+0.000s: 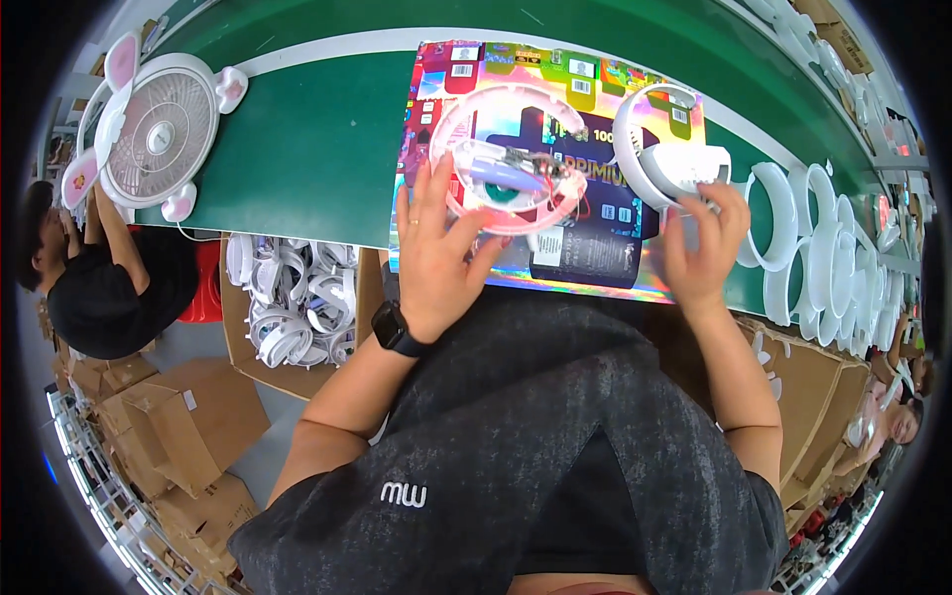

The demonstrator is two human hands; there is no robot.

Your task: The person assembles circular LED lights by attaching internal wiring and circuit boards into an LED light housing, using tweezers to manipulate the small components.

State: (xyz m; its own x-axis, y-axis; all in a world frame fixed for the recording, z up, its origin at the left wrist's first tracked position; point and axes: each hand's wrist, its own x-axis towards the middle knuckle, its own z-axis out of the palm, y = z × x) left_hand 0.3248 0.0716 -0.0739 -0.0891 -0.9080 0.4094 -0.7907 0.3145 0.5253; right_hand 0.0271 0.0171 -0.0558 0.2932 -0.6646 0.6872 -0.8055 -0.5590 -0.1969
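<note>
Open shell (458, 124): it lies left of centre on the printed sheet (598, 253), pinkish rim up, a purple cylinder (504, 171) inside it
Left hand (438, 260): your grip is spread wide over the shell's near left rim; press lightly on the rim, best not on the cylinder
Wires (583, 196): thin and loose at the shell's right side; you would do well to keep them inside the rim, where nothing can pinch or tug them
White ring (627, 149): it stands right of the shell, joined to a pale block (686, 164)
Right hand (706, 248): half curled at the block's near edge, thumb and fingers apart; I cannot tell whether your grip bears on it, so steady the block rather than the slim band
Tabletop (317, 164): give the sheet's far right corner room from the spare rings (825, 263)
</note>
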